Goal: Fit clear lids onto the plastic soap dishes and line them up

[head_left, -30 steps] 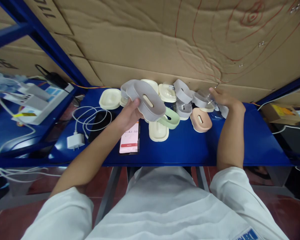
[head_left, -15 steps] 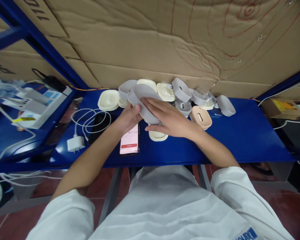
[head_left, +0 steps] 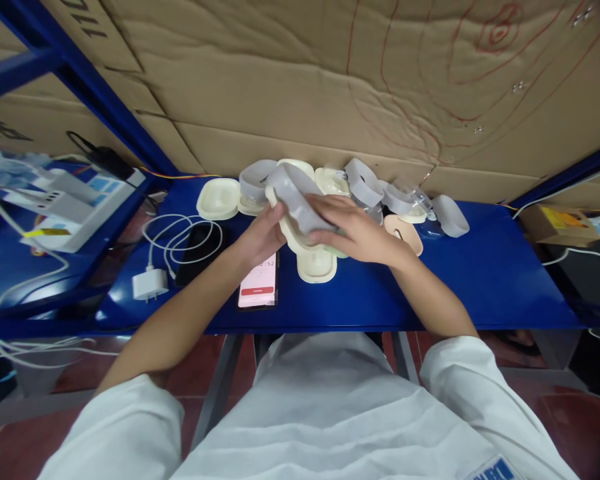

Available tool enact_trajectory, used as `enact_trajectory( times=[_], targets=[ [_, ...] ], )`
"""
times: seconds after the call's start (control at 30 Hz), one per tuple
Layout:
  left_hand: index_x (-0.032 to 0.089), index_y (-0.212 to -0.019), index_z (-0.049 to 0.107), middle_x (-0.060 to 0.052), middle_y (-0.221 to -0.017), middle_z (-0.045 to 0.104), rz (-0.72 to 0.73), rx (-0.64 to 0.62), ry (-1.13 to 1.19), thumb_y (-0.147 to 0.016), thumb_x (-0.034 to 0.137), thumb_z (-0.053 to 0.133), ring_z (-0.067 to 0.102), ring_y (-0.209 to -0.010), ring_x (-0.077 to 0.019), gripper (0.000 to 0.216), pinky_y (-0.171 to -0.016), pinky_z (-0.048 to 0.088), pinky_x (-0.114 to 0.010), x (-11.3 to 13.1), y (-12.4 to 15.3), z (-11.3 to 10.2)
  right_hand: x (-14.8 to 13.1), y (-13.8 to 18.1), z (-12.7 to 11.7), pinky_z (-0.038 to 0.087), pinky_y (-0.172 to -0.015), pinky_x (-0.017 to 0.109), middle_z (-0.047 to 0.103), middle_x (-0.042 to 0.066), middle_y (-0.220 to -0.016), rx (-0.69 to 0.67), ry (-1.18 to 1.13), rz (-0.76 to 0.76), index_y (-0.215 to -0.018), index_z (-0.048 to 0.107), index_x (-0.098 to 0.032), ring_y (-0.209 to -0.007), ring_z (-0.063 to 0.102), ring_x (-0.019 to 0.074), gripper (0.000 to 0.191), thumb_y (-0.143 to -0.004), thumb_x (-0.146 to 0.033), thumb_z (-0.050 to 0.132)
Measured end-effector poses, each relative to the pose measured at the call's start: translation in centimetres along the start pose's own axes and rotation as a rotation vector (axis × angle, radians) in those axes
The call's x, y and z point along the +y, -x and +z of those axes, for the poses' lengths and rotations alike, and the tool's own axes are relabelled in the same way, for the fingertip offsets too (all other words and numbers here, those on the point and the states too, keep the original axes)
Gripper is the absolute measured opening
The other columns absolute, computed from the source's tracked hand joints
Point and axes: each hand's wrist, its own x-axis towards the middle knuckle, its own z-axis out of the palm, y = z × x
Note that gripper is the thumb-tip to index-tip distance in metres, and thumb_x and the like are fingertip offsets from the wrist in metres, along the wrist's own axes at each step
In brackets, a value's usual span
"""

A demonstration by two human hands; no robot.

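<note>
Both hands hold a grey oval plastic shell [head_left: 294, 193] above the blue shelf, tilted, with a cream rim piece [head_left: 288, 230] against its lower side. My left hand [head_left: 263, 237] grips the left edge, thumb on the rim. Across the right side lies my right hand [head_left: 355, 230], its fingers curved over the shell. A bit of pale green shows under the right fingers; what it belongs to is hidden. Just below the held parts, a small cream dish-like piece [head_left: 317, 268] rests on the shelf. A lit phone [head_left: 257, 290] lies below my left hand.
Along the cardboard back wall stand cream dishes [head_left: 219, 199], grey shells [head_left: 364, 181] and clear plastic pieces. A peach piece [head_left: 405, 232] lies right of my right hand. A coiled white cable with its charger [head_left: 150, 283] and a dark phone [head_left: 200, 253] are at left.
The grey shell has turned in my hands, so its cream rim now faces down and left. My right hand has shifted slightly right, and pale green now shows beneath its fingers.
</note>
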Motion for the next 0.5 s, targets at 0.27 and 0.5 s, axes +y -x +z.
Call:
enact_trajectory(
  times=[0.27, 0.5],
  targets=[
    [0.025, -0.129, 0.074, -0.008, -0.128, 0.080, 0.035, -0.010, 0.052, -0.089, 0.067, 0.082, 0.068, -0.137, -0.0353, 0.059, -0.115, 0.057, -0.050, 0.6, 0.4, 0.4, 2.0, 1.3, -5.9, 0.052, -0.110, 0.051, 0.075, 0.013, -0.131, 0.343, 0.316, 0.287, -0.147, 0.065, -0.020, -0.123, 0.069, 0.0325, 0.060, -0.109, -0.064, 0.049],
    [0.025, -0.137, 0.072, -0.010, -0.135, 0.078, -0.005, -0.057, 0.039, -0.091, 0.066, 0.080, 0.066, -0.140, -0.0361, 0.061, -0.115, 0.057, -0.049, 0.2, 0.3, -0.2, 8.3, 3.7, -7.3, 0.055, -0.098, 0.047, 0.081, 0.016, -0.114, 0.106, 0.415, 0.610, -0.128, 0.076, -0.017, -0.106, 0.074, 0.0322, 0.052, -0.110, -0.058, 0.051]
  ],
)
